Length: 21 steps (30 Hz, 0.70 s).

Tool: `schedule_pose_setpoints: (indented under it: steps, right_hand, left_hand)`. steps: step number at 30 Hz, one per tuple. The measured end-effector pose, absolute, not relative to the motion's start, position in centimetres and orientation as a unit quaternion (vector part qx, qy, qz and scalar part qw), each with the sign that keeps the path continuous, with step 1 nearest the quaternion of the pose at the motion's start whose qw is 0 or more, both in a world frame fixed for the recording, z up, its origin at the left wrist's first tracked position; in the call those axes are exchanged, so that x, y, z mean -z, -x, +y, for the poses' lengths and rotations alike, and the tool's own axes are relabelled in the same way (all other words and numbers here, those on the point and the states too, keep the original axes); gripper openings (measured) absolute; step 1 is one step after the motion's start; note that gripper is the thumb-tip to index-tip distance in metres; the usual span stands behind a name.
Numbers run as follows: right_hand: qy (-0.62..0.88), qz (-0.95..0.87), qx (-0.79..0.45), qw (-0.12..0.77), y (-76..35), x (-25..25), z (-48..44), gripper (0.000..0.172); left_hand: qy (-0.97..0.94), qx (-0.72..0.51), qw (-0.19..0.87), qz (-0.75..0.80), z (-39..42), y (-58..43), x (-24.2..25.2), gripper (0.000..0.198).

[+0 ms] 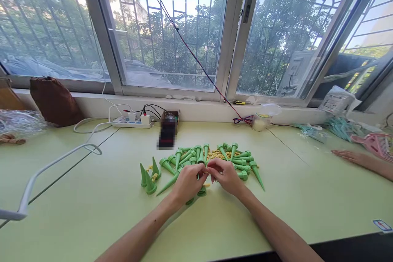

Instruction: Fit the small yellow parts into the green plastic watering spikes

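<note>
A pale green counter (92,196) ran under a wide row of barred windows (172,28), with trees and buildings in daylight beyond the glass. Thin seams crossed the smooth matte top.

In the middle lay a heap of green plastic spikes (236,159), each a slim cone with a ribbed round collar at the thick end; there were too many, too overlapped, to count exactly, roughly two dozen. Small yellow bits (216,154) lay scattered behind them. Three spikes (149,178) stood apart to the left of the heap, upright on their collars.

The left hand (188,182) and right hand (225,176) met at the near edge of the heap, fingers curled and pinched together over a small part between them; what exactly they gripped was hidden by the fingers. One long spike (167,184) lay slanting under the left hand, and two green collars (201,191) showed just below it.

Along the sill sat one white power strip (132,122) with cables, one brown cloth pouch (55,100), one small clear tub (260,120) and a red and black wire (190,51) slanting up across the window. A white curved bar (49,168) lay at the left. Another person's hand (350,156) rested flat on the counter at the far right, near one pink plastic scoop (376,143).
</note>
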State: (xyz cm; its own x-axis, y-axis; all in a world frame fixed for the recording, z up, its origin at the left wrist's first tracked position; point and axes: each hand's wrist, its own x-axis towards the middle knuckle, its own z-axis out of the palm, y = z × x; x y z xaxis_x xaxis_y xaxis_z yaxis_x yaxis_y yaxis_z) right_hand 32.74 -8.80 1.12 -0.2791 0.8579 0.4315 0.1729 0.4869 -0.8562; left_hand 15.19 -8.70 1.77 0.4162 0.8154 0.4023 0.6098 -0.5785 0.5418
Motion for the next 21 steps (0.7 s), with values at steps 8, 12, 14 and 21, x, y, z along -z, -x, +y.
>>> schedule_pose_setpoints:
  steps: [8, 12, 14, 21]
  right_hand:
    - [0.352, -0.703, -0.375, 0.491, -32.78, -0.82, -8.54, 0.027]
    - [0.356, -0.694, -0.371, 0.504, -32.94, -0.82, -8.39, 0.025]
    - [0.359, -0.693, -0.368, 0.506, -33.03, -0.81, -8.36, 0.024]
    - [0.365, -0.697, -0.351, 0.508, -33.15, -0.8, -8.43, 0.019]
  left_hand:
    - [-0.832, -0.338, 0.145, 0.416, -8.72, -15.21, -1.91, 0.022]
    - [-0.836, -0.341, 0.148, 0.404, -9.07, -15.31, -2.32, 0.018]
    - [-0.838, -0.341, 0.151, 0.399, -9.1, -15.31, -2.38, 0.021]
    - [-0.837, -0.338, 0.14, 0.407, -8.69, -15.19, -1.91, 0.032]
